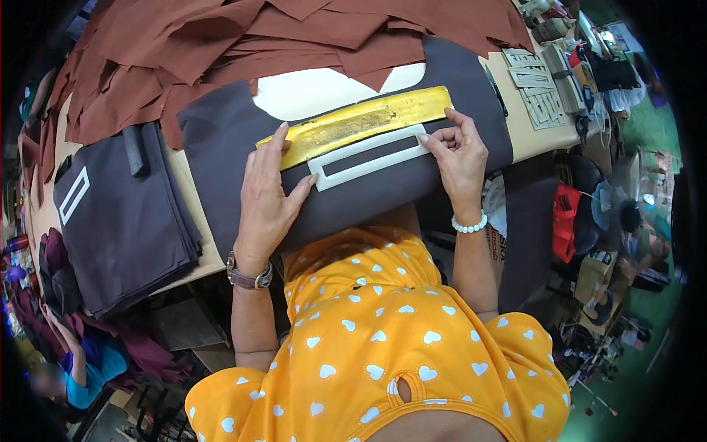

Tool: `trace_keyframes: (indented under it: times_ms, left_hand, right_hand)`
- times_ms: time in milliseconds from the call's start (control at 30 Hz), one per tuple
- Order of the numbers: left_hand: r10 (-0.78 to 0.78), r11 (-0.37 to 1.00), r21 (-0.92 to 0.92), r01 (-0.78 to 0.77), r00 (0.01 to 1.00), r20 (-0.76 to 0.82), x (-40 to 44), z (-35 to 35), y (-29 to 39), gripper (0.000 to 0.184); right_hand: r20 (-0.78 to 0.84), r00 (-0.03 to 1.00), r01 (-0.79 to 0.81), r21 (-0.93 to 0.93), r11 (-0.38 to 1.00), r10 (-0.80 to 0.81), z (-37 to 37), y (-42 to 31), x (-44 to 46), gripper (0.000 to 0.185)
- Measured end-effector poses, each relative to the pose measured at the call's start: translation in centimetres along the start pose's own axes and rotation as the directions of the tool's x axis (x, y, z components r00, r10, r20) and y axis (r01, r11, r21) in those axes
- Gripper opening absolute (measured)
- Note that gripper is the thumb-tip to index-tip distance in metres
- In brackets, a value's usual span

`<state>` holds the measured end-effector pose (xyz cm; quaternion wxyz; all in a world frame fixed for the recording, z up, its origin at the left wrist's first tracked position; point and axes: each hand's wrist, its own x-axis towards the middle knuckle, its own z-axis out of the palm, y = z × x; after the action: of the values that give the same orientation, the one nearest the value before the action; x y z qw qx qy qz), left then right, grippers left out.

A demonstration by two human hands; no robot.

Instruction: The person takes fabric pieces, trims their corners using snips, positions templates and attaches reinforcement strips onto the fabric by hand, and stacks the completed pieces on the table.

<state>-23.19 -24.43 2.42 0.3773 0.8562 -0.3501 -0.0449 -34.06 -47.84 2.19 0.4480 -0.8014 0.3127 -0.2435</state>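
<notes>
My left hand (266, 199) lies over dark fabric (368, 202), its thumb and fingers spread. Its thumb touches the left end of a white rectangular frame with a long slot (368, 172), and its fingertips reach the left end of a yellow, worn strip (361, 123). At the frame's other end, my right hand (460, 155) has its thumb on the corner and its other fingers bent. The right index fingertip is by the yellow strip's right end. The strip lies just above the frame, roughly parallel to it. A pale sheet (294, 98) shows beyond the strip.
Reddish-brown fabric pieces (294, 40) cover the table's far side. On the left, stacked dark cloth (125, 228) carries another white frame (74, 196) and a dark block (135, 151). Several pale slotted pieces (534, 85) lie at right. Another person (96, 368) is at lower left.
</notes>
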Motion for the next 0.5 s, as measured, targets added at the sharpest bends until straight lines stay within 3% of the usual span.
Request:
trace_keyframes:
  times_ms: [133,233,267,333,433,500]
  left_hand:
    - [0.004,1.0,0.005,-0.004,1.0,0.004,-0.1,0.0,-0.2,0.071]
    - [-0.003,1.0,-0.023,0.003,1.0,-0.012,-0.1,0.0,0.2,0.065]
    - [0.043,0.999,-0.011,-0.043,0.999,-0.019,-0.1,0.0,0.2,0.06]
    - [0.136,0.991,0.018,-0.135,0.99,-0.033,-0.3,0.1,0.2,0.051]
    - [0.33,0.914,0.239,-0.329,0.943,0.035,-1.3,0.9,0.1,0.038]
    - [0.297,0.886,0.343,-0.312,0.95,0.099,-2.1,1.2,0.6,0.034]
  right_hand:
    - [-0.014,0.999,0.049,-0.008,0.999,-0.049,0.0,0.3,0.3,0.036]
    - [0.107,0.994,0.008,-0.04,0.999,-0.003,-0.2,0.7,0.2,0.025]
    - [0.115,0.979,0.192,-0.241,0.951,-0.168,-0.3,0.7,0.0,0.022]
    - [0.227,0.862,0.494,-0.579,0.648,-0.454,-0.4,0.4,-0.6,0.017]
    - [0.316,0.917,0.396,-0.635,0.664,-0.245,-0.7,-0.5,-1.4,0.024]
    - [0.278,0.847,0.51,-0.663,0.548,-0.453,0.2,-0.9,-2.3,0.031]
